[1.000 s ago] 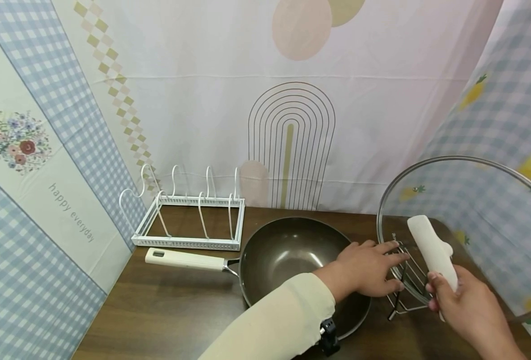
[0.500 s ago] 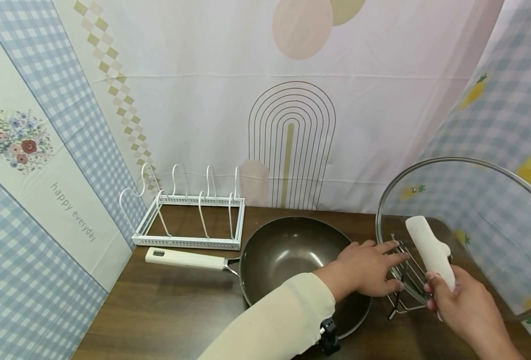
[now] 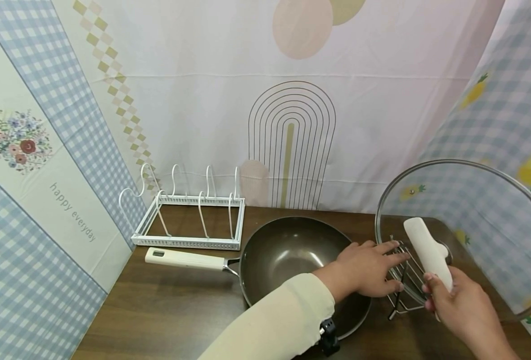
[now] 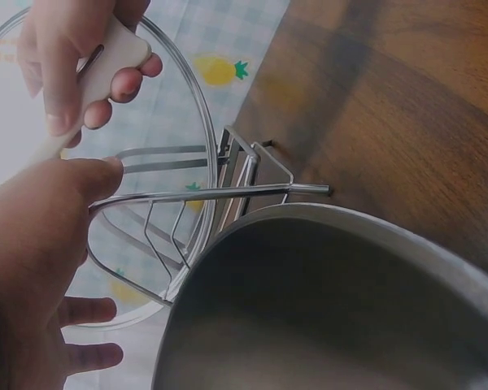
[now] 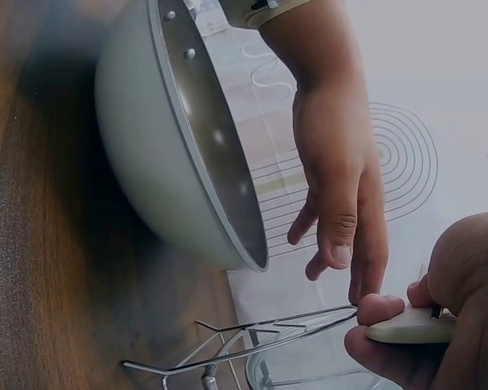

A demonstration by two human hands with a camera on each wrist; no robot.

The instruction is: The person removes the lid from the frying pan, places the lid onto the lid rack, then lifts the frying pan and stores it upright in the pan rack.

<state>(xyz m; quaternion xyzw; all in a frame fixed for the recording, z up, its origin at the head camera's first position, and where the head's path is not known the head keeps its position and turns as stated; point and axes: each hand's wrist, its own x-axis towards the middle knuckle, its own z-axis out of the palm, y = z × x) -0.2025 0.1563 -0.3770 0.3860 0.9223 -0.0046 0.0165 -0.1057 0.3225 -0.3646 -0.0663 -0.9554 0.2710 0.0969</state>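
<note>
On the right in the head view, my right hand [image 3: 465, 310] grips the white handle of a glass lid [image 3: 465, 175] with a metal rim. The lid stands on edge, its lower part between the wires of a small metal lid rack [image 3: 405, 280]. My left hand [image 3: 369, 267] reaches over the pan, its fingers extended and touching the top of this rack. In the left wrist view the thumb lies against the rack's wire [image 4: 203, 195], and two other fingers stick out straight. Beneath my left forearm is a deep wok [image 3: 288, 250] with a cream handle; the forearm hides part of it.
A white rack [image 3: 186, 244] with upright curved dividers stands at the back left, behind the wok's handle [image 3: 186, 259]. The wooden table [image 3: 157, 315] meets patterned cloth walls [image 3: 193, 110] at the back and both sides. The lid is close to the right wall.
The lid and its handle have shifted slightly left and down with my right hand. My left hand, the wok and both racks have stayed in place.
</note>
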